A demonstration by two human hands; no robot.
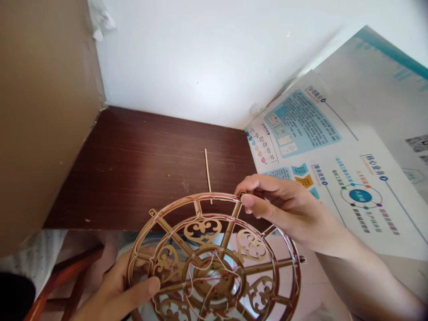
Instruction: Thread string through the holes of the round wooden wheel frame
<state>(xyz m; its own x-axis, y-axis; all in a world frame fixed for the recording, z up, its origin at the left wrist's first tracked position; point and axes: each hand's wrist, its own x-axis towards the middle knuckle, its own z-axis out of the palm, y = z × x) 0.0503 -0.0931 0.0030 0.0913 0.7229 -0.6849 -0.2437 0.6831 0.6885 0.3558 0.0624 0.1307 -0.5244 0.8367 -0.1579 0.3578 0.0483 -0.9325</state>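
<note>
A round gold-brown openwork frame [252, 269], wheel-like with spokes and scroll ornaments, is held tilted in front of me. Thin red and white wires run along its rings and loop across its hub. My left hand [123, 285] grips the frame at its left side, thumb over the ring and fingers behind. At the upper rim, the thumb and index finger of my right hand [281, 207] pinch the end of a spoke; whether a wire is also between them I cannot tell. The frame's lowest part is cut off by the picture edge.
A thin wooden stick [207, 174] lies on the dark brown tabletop [150, 165] behind the frame. A white wall [187, 67] closes the back, and a brown panel [47, 98] stands left. Printed poster boards [334, 169] lean at right. A wooden stool [73, 276] is below left.
</note>
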